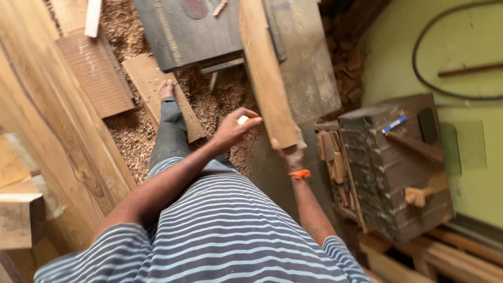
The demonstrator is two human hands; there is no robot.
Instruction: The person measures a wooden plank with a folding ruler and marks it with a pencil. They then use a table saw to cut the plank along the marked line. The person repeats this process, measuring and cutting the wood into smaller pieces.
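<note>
Two hands work apart. Right hand (292, 153) grips the long pale wooden plank's (264, 68) near end; plank runs away across the grey saw tabletop (309, 68). Left hand (234, 128) pinches a small white chalk piece (242, 120) just beside it.

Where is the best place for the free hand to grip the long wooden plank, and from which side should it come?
Probably mid-length on the wooden plank, coming from its left edge: the right hand holds only the near end, and the left hand is already beside that edge.
</note>
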